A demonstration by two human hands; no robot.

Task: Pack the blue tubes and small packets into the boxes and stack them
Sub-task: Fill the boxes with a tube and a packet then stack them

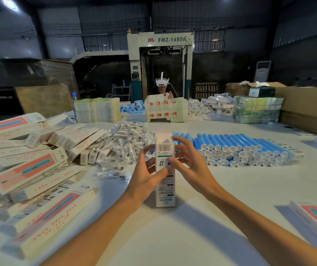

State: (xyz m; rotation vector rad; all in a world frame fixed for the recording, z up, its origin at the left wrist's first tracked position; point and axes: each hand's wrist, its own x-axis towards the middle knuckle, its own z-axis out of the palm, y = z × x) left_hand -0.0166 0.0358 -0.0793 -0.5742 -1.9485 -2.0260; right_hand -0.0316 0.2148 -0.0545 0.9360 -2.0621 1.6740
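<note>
Hands at mid-table, both on one upright box (pixel 164 169). Left hand (pixel 147 174) grips its left edge, fingers curled onto the front panel; right hand (pixel 187 160) has fingers spread, thumb and fingertips touching the right edge near the barcode. Top flap of the box looks open, so likely still being filled or about to be closed; cannot tell what is inside.

Left of the box: loose pile of filled or closed boxes (pixel 29 169), heaped rather than neatly stacked. Behind the box, slightly left: heap of small clear packets (pixel 123 143). Right of the box: large stack of blue tubes (pixel 246 150), white caps facing the camera. Plenty of tubes and packets left, so the job seems far from done.

Writing: barcode on the box, other print too blurred to read. Machine (pixel 161 60) far behind the box reads "FMZ-1450A". Person with a white headset sits in front of it.
</note>
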